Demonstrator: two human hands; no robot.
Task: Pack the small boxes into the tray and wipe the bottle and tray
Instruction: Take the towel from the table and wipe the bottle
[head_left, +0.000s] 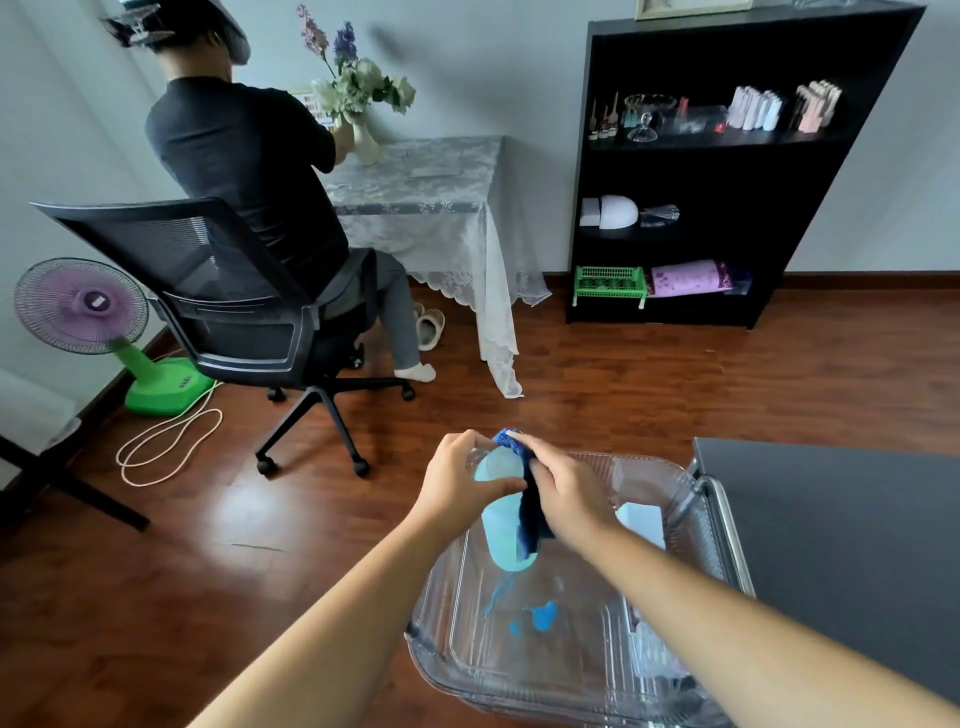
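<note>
My left hand (460, 480) grips the upper part of a pale blue bottle (501, 519), held tilted over a clear plastic tray (524, 675). My right hand (563, 491) presses a dark blue cloth (530, 514) against the bottle's right side and top. Blue smears (543, 616) lie on the tray's floor. A pale blue small box (641, 522) lies in the tray at its right, behind my right forearm. More small boxes (652, 644) sit lower along the tray's right wall, partly hidden by that arm.
The tray rests at the left edge of a dark table (841, 530) with a metal rail (724, 525). A person sits on an office chair (249, 312) at a lace-covered table. A purple and green fan (93, 317) with a looped cord stands left. A black shelf (727, 171) stands at back right.
</note>
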